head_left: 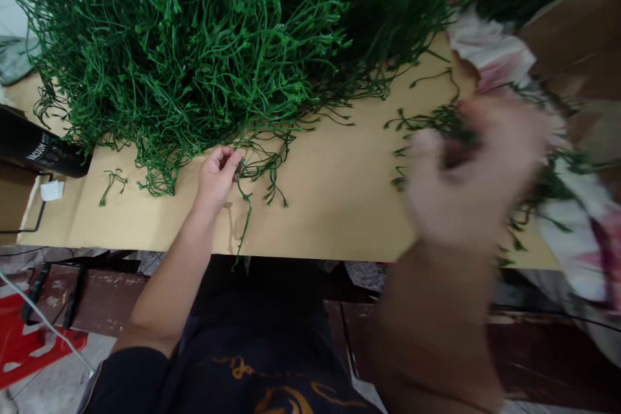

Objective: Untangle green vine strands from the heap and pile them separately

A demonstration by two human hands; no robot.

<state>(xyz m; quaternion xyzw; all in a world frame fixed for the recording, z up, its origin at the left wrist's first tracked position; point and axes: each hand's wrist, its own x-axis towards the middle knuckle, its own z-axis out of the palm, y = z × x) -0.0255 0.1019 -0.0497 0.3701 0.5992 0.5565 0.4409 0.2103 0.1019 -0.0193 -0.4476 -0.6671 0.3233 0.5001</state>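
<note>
A big heap of green plastic stems [204,45] fills the far side of the cardboard-covered table [334,207]. At the heap's near edge, my left hand [217,176] pinches a green stem between thumb and fingertips; part of it hangs down over the cardboard. My right hand [480,162] is smeared by motion at the right, over a smaller pile of green stems [548,184]. Green sprigs [436,119] show beside its thumb, and whether the fingers grip them is not clear. A small loose sprig [112,185] lies at the left.
A black bottle [41,142] lies at the left edge, near a small white paper [52,191]. White and pink crumpled plastic [577,252] lies along the right side, beside brown cardboard [577,39]. A red plastic object [29,343] is on the floor at lower left.
</note>
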